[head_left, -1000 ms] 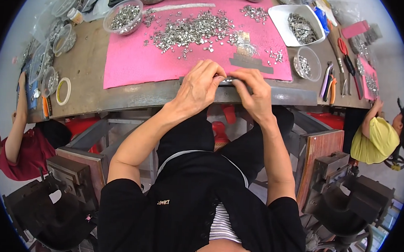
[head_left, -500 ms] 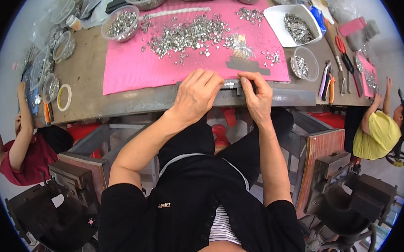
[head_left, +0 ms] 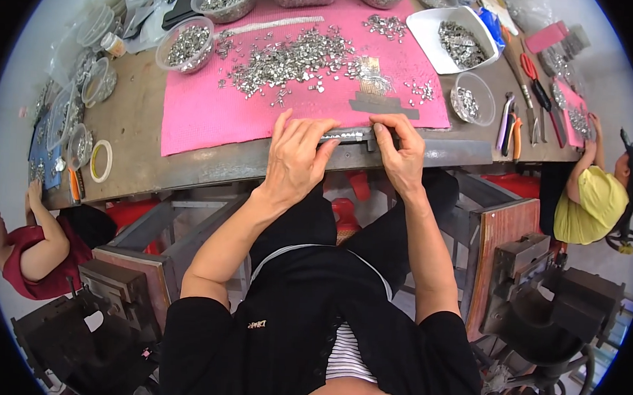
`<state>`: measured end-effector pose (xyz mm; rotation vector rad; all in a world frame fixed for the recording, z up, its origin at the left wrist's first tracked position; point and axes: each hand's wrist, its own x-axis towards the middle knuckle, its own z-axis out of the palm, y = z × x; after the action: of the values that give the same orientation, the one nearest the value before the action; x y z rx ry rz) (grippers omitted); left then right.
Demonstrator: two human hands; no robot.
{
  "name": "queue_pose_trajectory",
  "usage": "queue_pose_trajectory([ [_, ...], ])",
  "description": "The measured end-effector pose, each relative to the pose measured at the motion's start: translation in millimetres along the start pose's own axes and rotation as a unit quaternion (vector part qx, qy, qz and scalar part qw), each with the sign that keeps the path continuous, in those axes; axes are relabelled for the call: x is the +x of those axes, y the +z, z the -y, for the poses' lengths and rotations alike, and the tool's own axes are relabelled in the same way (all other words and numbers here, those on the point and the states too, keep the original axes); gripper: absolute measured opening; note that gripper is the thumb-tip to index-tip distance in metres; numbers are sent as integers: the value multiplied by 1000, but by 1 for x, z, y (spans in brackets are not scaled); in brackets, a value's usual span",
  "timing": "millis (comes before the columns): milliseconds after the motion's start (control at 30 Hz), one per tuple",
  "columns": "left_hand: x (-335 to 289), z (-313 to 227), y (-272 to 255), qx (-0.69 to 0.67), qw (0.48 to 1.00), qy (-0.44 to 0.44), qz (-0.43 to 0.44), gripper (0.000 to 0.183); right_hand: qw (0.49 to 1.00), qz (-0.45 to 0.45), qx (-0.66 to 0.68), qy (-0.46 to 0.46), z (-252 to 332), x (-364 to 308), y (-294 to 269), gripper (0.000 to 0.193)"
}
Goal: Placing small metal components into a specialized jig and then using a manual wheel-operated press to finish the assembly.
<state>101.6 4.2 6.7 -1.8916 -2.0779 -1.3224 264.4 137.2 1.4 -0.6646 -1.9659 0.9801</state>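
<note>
Workshop clutter rings a long brown workbench [head_left: 130, 127] that bends with the lens, and a bright pink mat [head_left: 206, 113] covers its middle. Right at the near edge of the bench, both hands meet on a thin grey metal strip [head_left: 348, 135] that lies along that edge, between the mat and the drop to the person's lap.

The left hand [head_left: 297, 157] lies flat over the strip's left end, its fingers [head_left: 313, 129] straight, close together and pressed down on the metal rather than curled round it. The right hand [head_left: 404, 155] pinches the strip's right end: thumb and forefinger are drawn together on it, the other fingers bent and tucked behind. The two hands are near each other, with a short bare stretch of strip showing between them.

Just beyond the strip sits a darker flat grey piece [head_left: 382, 106] on the mat, and past that a loose scatter of small shiny metal parts [head_left: 288, 60], angular and bright. Clear plastic bowls [head_left: 188, 44] of the same parts stand at the mat's far left corner, a white rectangular tray [head_left: 461, 37] at the far right, and a small round clear bowl [head_left: 472, 98] beside the mat's right edge. Pliers with orange and purple handles [head_left: 510, 125] lie further right. A roll of tape [head_left: 101, 160] rests on bare wood to the left, where the bench has the most open room.
</note>
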Motion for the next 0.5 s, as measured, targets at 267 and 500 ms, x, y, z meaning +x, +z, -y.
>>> queue_pose_trajectory([
  [267, -4, 0, 0, 18, 1000, 3, -13, 24, 974, 44, -191, -109, -19, 56, -3, 10],
  [500, 9, 8, -9, 38, 999, -5, -18, 16, 950, 78, -274, -131, -38, 81, 14, 9],
])
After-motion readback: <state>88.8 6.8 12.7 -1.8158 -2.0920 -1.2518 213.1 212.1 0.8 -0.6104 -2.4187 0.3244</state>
